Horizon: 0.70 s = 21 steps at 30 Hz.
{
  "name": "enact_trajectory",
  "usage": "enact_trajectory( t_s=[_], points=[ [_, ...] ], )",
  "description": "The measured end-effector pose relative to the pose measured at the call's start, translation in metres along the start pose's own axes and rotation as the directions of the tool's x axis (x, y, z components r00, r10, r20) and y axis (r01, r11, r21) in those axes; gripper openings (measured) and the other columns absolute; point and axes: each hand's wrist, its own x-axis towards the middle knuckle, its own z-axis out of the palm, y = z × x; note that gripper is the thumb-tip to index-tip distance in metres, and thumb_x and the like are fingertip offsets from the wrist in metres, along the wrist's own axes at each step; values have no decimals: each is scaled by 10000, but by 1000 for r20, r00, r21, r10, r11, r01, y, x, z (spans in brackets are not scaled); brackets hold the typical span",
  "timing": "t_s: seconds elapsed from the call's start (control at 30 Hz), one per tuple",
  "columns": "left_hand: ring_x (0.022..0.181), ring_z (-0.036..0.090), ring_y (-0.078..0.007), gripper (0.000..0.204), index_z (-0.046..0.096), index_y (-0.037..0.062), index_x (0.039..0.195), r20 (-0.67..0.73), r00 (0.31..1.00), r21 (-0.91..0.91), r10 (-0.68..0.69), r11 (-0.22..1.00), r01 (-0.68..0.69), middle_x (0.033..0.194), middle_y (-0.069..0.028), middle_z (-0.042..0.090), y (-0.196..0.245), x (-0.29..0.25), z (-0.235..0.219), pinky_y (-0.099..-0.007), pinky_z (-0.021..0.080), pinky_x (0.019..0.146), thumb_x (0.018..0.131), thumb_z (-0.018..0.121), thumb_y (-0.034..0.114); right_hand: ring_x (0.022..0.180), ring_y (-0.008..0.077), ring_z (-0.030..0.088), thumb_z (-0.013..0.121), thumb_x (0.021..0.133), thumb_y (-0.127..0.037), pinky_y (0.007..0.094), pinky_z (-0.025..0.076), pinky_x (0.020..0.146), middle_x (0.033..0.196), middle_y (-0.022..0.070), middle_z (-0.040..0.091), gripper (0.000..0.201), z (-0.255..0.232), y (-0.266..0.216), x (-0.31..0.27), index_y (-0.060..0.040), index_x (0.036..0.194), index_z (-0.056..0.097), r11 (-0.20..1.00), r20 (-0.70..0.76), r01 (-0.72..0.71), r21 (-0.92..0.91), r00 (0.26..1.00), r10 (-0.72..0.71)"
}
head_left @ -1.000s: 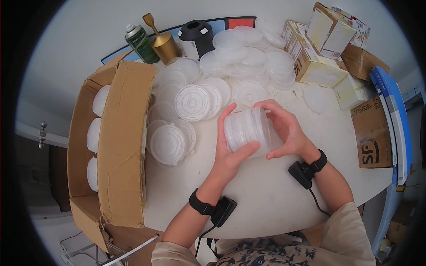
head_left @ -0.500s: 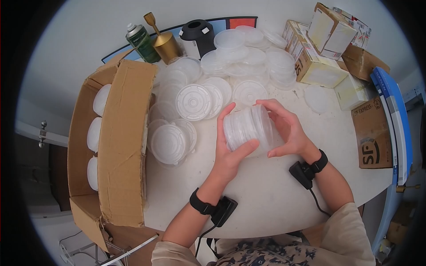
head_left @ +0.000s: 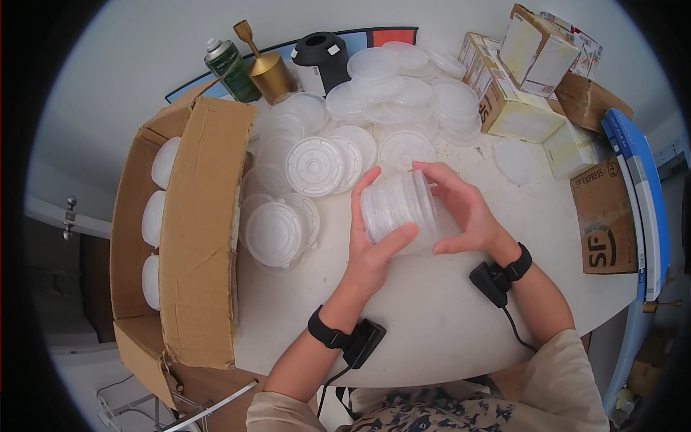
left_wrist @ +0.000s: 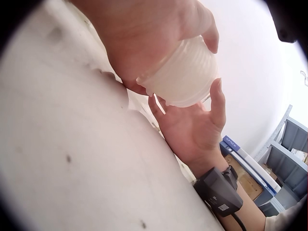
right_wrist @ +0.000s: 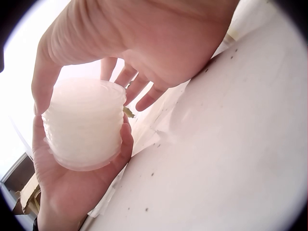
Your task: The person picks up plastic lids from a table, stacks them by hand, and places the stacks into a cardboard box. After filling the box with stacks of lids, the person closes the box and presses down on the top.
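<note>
My left hand [head_left: 374,252] grips a stack of round clear plastic lids [head_left: 396,209] on its side, above the table, thumb along the near side. The right hand [head_left: 471,216] spans the right end of this stack, fingertips at the far rim and thumb by the near rim. From the right wrist view, the lids [right_wrist: 84,127] sit in the left palm, with the right thumb at their edge. In the left wrist view, the right hand [left_wrist: 192,130] faces the stack's end, palm a little apart from it.
Many loose lids [head_left: 314,165] are piled across the back and left of the white table [head_left: 432,317]. An open cardboard box [head_left: 198,237] holding white round items stands at left. A spray can [head_left: 232,72], a brass-coloured holder [head_left: 270,75] and several small boxes [head_left: 522,108] line the back.
The lids at the right end of the stack fanned out half a second ago and now lie closer together. The left thumb has slid slightly left; both arms stay nearly in place.
</note>
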Motion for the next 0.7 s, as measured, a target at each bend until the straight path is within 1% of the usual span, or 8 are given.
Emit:
enact_trajectory(
  t_s=[0.07, 0.17, 0.5, 0.7],
  points=[
    [1212, 487, -217, 857, 212, 131, 1489, 19, 1000, -2, 3, 1000, -2, 1313, -114, 466, 0, 0, 0, -363, 398, 1026, 788, 704, 97, 1260, 219, 425, 893, 600, -250, 368, 358, 1027, 1376, 73, 425, 1021, -1, 1, -1, -60, 1467, 387, 997, 36, -35, -66, 999, 37],
    [1213, 485, -221, 866, 209, 134, 1489, 33, 999, 10, -23, 1000, 23, 1314, -114, 462, 2, 0, 1, -369, 401, 1026, 786, 714, 105, 1267, 227, 416, 885, 602, -265, 364, 352, 1026, 1381, 78, 414, 1017, -1, -1, -1, -67, 1468, 389, 996, 42, -44, -73, 998, 47],
    [1225, 470, -233, 893, 192, 141, 1492, 80, 997, 45, -5, 999, 2, 1334, -121, 437, -1, 0, -2, -381, 402, 1027, 780, 731, 125, 1277, 238, 407, 885, 600, -262, 377, 360, 1030, 1384, 85, 413, 1018, -2, 0, -2, -65, 1467, 390, 998, 64, -28, -54, 997, 32],
    [1274, 425, -246, 924, 127, 151, 1503, 109, 993, 42, -40, 998, 36, 1388, -128, 389, 1, 0, -2, -396, 363, 1059, 791, 715, 137, 1289, 239, 401, 886, 602, -245, 375, 356, 1037, 1419, 81, 404, 1016, -1, 0, -2, -67, 1470, 387, 998, 77, -42, -53, 996, 46]
  ],
)
